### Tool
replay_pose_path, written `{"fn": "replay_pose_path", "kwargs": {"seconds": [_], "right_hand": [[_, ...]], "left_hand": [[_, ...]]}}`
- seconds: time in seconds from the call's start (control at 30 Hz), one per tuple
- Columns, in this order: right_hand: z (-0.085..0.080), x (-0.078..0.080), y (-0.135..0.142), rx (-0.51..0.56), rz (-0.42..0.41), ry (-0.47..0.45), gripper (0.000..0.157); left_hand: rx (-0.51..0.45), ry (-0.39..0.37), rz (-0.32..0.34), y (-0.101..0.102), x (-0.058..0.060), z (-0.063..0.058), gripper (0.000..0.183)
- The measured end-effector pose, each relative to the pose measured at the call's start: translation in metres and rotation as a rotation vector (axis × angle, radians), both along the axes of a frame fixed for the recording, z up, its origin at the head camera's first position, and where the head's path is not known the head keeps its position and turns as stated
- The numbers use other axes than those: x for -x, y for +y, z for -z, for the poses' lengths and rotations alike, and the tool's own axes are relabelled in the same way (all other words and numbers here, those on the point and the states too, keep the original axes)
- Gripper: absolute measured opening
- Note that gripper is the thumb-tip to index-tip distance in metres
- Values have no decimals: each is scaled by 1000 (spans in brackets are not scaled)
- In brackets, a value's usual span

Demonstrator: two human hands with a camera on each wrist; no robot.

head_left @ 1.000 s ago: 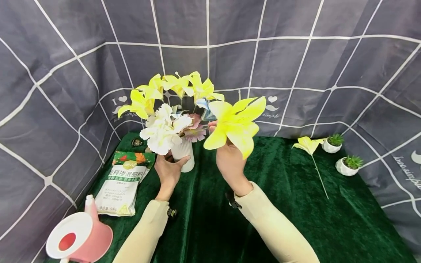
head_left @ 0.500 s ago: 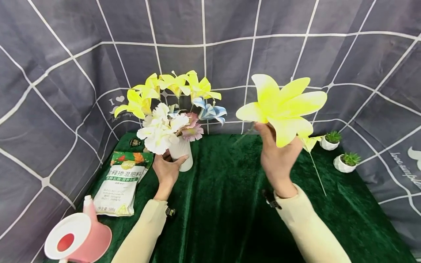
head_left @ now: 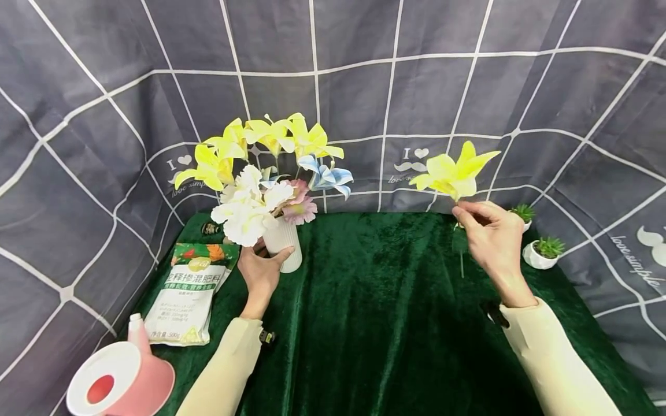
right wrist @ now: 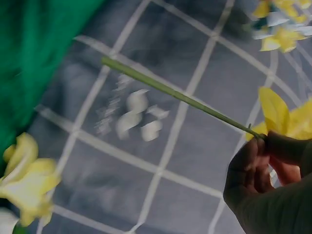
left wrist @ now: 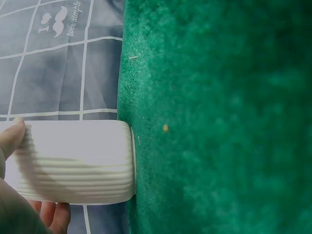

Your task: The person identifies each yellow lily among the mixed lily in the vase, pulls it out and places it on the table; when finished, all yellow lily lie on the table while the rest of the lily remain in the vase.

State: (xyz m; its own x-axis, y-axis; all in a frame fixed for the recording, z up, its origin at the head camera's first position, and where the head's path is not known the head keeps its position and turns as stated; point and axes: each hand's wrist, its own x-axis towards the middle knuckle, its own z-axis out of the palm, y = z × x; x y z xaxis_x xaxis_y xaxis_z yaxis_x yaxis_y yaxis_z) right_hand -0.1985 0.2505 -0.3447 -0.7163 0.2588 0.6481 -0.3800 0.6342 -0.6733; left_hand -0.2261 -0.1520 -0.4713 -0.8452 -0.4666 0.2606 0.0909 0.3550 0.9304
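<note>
A white ribbed vase [head_left: 283, 247] holds yellow lilies [head_left: 270, 134], a white flower [head_left: 245, 211], a pink flower [head_left: 302, 209] and a blue lily [head_left: 329, 176]. My left hand [head_left: 260, 274] grips the vase low on its side, thumb in front. The left wrist view shows the vase base [left wrist: 97, 163] on the green cloth. Over the right side, my right hand [head_left: 491, 240] pinches a single yellow lily [head_left: 458, 173] just beneath its bloom. Its bare green stem [right wrist: 170, 92] points down. A second yellow lily [right wrist: 29, 180] appears in the right wrist view; the hand hides it in the head view.
A fertilizer bag [head_left: 182, 297] lies on the left, with a pink watering can [head_left: 125, 375] in front of it. Two small potted succulents [head_left: 542, 254] stand at the far right. A grey gridded curtain [head_left: 354, 104] rises behind the green cloth [head_left: 354, 323].
My right hand has carried the yellow lily rightward, away from the vase, then back toward the curtain. The left hand keeps its grip on the vase.
</note>
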Motion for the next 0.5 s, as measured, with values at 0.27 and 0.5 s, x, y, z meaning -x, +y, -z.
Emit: {"fn": "replay_pose_path", "kwargs": {"seconds": [0.27, 0.5], "right_hand": [[47, 31, 42, -200, 45, -311, 15], [86, 52, 61, -249, 46, -448, 17]], "left_hand": [[-20, -8, 7, -1, 0, 0, 76], [-10, 20, 6, -1, 0, 0, 76]]}}
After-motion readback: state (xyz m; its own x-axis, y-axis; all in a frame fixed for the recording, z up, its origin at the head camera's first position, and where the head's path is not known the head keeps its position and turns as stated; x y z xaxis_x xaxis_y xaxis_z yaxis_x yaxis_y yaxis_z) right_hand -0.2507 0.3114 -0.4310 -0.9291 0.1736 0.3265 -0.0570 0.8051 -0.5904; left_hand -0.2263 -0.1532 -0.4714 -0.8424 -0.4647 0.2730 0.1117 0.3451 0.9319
